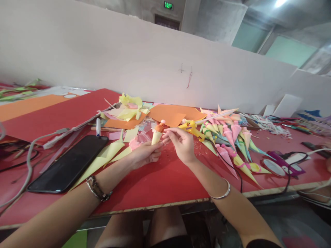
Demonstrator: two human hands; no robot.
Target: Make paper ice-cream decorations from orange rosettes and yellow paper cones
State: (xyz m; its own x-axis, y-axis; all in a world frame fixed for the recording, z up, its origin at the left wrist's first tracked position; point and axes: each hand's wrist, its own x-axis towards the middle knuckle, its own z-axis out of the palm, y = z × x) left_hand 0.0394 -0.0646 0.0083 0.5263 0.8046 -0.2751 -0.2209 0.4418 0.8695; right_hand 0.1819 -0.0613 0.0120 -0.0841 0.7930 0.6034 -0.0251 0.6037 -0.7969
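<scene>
The left hand (144, 154) grips a pale-yellow paper cone (156, 137), mouth upward, topped with crumpled orange material (159, 127) and a pink ball (162, 121); the right hand (183, 144) curls beside it, fingertips drawn together, whether on anything cannot be told. Pointed, frilled cones (235, 130) lie heaped at right on the smooth red tabletop (160, 187). Behind stands a plain pale partition (116, 58); beyond it, a grey wall (217, 20).
</scene>
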